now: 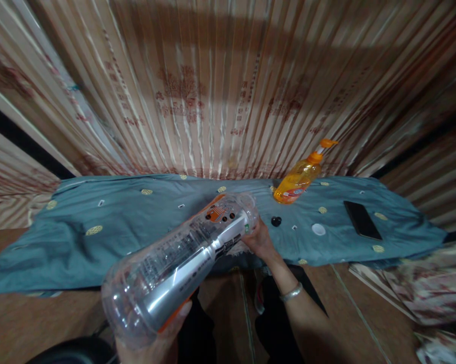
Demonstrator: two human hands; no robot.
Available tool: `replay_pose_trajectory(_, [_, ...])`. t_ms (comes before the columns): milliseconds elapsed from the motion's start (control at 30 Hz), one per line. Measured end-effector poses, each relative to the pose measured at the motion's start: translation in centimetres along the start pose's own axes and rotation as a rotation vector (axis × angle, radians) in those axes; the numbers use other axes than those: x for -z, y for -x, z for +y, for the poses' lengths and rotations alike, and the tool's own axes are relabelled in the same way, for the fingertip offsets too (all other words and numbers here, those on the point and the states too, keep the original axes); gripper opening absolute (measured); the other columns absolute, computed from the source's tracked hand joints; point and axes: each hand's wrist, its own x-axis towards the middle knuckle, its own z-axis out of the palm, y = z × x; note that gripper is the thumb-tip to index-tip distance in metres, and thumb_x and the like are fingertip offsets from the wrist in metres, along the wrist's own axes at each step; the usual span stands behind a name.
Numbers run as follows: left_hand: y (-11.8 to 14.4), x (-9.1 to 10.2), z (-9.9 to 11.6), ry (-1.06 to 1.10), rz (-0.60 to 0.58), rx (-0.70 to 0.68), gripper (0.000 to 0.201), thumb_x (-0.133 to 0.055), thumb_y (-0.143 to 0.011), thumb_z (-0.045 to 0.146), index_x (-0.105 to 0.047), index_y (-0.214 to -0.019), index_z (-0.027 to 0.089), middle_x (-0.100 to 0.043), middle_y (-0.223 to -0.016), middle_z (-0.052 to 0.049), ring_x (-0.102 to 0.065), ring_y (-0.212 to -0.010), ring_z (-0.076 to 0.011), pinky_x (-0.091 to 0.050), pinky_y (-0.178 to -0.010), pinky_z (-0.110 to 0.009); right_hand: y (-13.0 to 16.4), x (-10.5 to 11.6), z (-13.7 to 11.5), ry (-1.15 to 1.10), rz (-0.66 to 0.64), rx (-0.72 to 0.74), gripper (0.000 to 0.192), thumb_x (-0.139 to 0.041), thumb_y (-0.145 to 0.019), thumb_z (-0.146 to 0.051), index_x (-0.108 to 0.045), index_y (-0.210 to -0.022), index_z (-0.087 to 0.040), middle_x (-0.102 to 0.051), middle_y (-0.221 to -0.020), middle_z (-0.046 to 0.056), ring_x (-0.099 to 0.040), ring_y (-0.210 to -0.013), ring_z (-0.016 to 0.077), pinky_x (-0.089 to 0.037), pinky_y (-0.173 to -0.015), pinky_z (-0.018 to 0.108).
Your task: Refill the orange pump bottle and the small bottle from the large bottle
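Both my hands hold a large clear plastic bottle (pixel 182 253), tilted across the front of the cloth-covered table (pixel 125 222). It carries a silver and orange printed label, and its wide end is nearest me at lower left. My left hand (pixel 152 346) grips that near end from below, with the thumb on the side. Around the narrower far end, my right hand (pixel 259 240) is closed; some of its fingers are hidden behind the plastic. A small black object (pixel 276 221) and a white round disc (pixel 318 229) lie on the cloth to the right of this hand.
An orange pump bottle (pixel 298 177) of yellow liquid stands at the back of the table. A dark phone (pixel 362 219) lies at the right. Patterned curtains (pixel 220 91) hang behind, and folded fabric (pixel 413 293) is at lower right.
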Motion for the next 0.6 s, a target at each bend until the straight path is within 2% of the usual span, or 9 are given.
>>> replay_pose_trajectory(267, [-0.52, 0.57, -0.14, 0.111, 0.002, 0.054, 0.093, -0.096, -0.046, 0.027, -0.058, -0.131, 0.032, -0.066, -0.135, -0.008, -0.061, -0.132, -0.037, -0.054, -0.108, -0.05, 0.04, 0.0, -0.01, -0.001, 0.005, 0.001, 0.051, -0.073, -0.064, -0.026, -0.062, -0.114, -0.021, -0.08, -0.108, 0.012, -0.078, -0.095, 0.0311, -0.065, -0.087, 0.046])
replay_pose_trajectory(433, [0.24, 0.23, 0.12, 0.087, 0.011, 0.075, 0.086, -0.093, -0.06, 0.03, -0.053, -0.136, 0.03, -0.065, -0.136, -0.01, -0.063, -0.131, -0.0336, -0.054, -0.107, -0.051, 0.07, 0.08, 0.22, -0.001, -0.008, 0.011, 0.052, -0.072, -0.066, -0.03, -0.061, -0.116, -0.021, -0.08, -0.107, 0.01, -0.078, -0.093, 0.0316, -0.065, -0.085, 0.047])
replay_pose_trajectory(600, [-0.41, 0.64, -0.32, 0.033, -0.018, 0.048, 0.088, -0.095, -0.052, 0.041, -0.057, -0.131, 0.034, -0.064, -0.139, -0.008, -0.057, -0.138, -0.0383, -0.052, -0.109, -0.055, 0.12, 0.05, 0.13, -0.01, -0.013, 0.013, 0.059, -0.073, -0.067, -0.03, -0.061, -0.124, -0.019, -0.08, -0.109, 0.011, -0.079, -0.096, 0.0317, -0.065, -0.088, 0.046])
